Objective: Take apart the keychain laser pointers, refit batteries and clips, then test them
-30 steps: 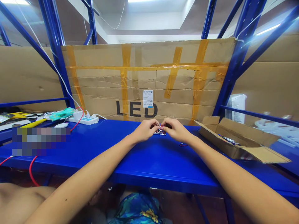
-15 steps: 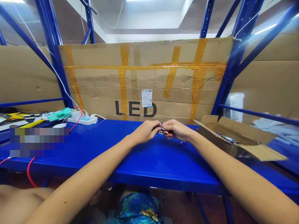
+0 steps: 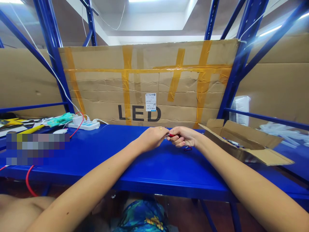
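Observation:
Above the blue shelf top (image 3: 145,161), my two hands meet at a small red and dark item (image 3: 172,135) with a shiny metal end. My right hand (image 3: 182,137) is closed around its body, so most of it is hidden and its exact kind does not show. The fingers of my left hand (image 3: 154,137) are pinched at the metal end, close against the right fingertips. Just below my right hand, a small red carabiner-like clip (image 3: 187,148) lies on the blue surface.
An open cardboard box (image 3: 238,145) with metallic items inside stands to the right. Leftward are a white power strip (image 3: 88,125), cables and mixed tools. A large taped carton (image 3: 108,87) marked LED closes off the back, between blue rack posts (image 3: 55,54).
My left hand has turned over, its back now facing me more. The right fingers have curled tighter, and more of the item's red side shows. The view has shifted slightly.

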The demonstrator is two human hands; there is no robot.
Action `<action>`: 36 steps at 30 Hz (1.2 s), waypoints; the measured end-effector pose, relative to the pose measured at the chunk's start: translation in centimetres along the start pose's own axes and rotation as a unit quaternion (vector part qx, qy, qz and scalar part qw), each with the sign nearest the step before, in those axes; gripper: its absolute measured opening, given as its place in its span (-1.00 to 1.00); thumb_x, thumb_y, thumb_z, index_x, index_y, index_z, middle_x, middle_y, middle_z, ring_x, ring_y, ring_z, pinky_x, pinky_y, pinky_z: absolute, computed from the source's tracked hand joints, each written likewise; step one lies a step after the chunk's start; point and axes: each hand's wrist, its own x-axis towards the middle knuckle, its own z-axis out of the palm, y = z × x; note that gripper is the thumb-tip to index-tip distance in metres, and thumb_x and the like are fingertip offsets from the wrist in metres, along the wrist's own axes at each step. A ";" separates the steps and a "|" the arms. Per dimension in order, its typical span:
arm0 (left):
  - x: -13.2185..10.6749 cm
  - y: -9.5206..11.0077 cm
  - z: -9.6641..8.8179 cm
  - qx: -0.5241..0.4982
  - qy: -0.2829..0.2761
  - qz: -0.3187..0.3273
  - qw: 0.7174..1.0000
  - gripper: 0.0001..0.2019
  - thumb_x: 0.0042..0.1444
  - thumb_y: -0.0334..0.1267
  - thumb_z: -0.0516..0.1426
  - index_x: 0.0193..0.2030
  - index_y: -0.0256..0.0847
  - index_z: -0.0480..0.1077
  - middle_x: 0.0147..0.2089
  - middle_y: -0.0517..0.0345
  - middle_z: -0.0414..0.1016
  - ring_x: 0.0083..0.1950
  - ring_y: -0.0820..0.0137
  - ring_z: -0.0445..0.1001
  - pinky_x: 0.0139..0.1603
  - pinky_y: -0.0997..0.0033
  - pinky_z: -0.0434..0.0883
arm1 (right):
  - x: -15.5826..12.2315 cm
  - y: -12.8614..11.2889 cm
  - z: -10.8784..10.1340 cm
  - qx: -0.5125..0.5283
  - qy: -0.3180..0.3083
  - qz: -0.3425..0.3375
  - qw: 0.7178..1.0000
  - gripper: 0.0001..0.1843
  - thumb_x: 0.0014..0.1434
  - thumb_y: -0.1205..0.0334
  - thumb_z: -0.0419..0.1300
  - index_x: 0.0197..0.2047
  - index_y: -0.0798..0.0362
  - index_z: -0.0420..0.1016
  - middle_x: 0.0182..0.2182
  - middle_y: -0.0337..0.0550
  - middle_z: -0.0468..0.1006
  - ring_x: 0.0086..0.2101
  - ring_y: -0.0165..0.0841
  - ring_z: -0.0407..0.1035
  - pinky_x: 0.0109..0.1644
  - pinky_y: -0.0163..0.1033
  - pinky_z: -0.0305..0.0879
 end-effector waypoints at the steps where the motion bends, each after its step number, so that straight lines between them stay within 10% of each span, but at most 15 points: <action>1: 0.0 0.0 -0.1 -0.011 0.005 -0.001 1.000 -0.76 0.30 -0.32 -0.06 -0.06 -0.29 0.39 -0.18 -0.08 0.53 -0.15 0.25 0.51 -0.13 0.31 0.36 | 0.0 -0.1 0.2 -0.004 0.010 -0.007 1.000 -0.87 0.12 0.29 0.13 -0.43 0.14 0.28 -0.68 -0.43 0.05 -0.69 -0.62 -0.28 -0.71 -0.50 -0.23; 10: 0.0 -0.3 -0.3 -0.183 0.060 -0.110 0.975 -0.84 0.19 -0.31 0.04 -0.28 -0.27 0.43 -0.42 0.18 0.47 -0.43 0.49 0.34 -0.37 0.48 0.24 | -0.6 -0.4 1.8 -0.083 0.114 -0.205 0.968 -0.67 -0.26 0.50 0.26 -0.37 0.08 0.29 -0.53 -0.34 0.36 -0.60 -0.55 0.19 -0.57 -0.40 0.09; 16: 0.0 -0.6 -0.1 -0.262 0.066 -0.158 0.950 -0.86 0.15 -0.32 0.06 -0.33 -0.28 0.42 -0.47 0.21 0.44 -0.45 0.50 0.33 -0.40 0.50 0.25 | 0.3 0.0 1.5 -0.237 0.156 -0.268 0.921 -0.71 -0.14 0.33 0.31 -0.33 0.06 0.31 -0.53 -0.30 0.44 -0.52 -0.37 0.41 -0.38 -0.21 0.32; 25: 0.0 -1.6 0.7 -0.381 0.087 -0.195 0.900 -0.85 0.16 -0.21 0.09 -0.31 -0.27 0.35 -0.48 0.19 0.43 -0.51 0.48 0.40 -0.53 0.52 0.36 | 0.8 0.6 1.2 -0.569 0.281 -0.386 0.670 -0.89 0.17 0.34 0.12 -0.33 0.08 0.48 -0.38 -0.10 0.56 -0.34 -0.32 0.37 -0.24 -0.21 0.24; 36: 0.2 -1.3 0.1 -0.469 0.089 -0.208 0.854 -0.84 0.14 -0.23 0.14 -0.35 -0.29 0.32 -0.49 0.19 0.42 -0.51 0.49 0.43 -0.55 0.50 0.44 | 0.8 1.2 1.1 -0.682 0.278 -0.420 0.530 -0.91 0.27 0.39 0.00 -0.22 0.06 0.30 -0.28 -0.07 0.34 -0.36 -0.33 0.31 -0.28 -0.23 0.27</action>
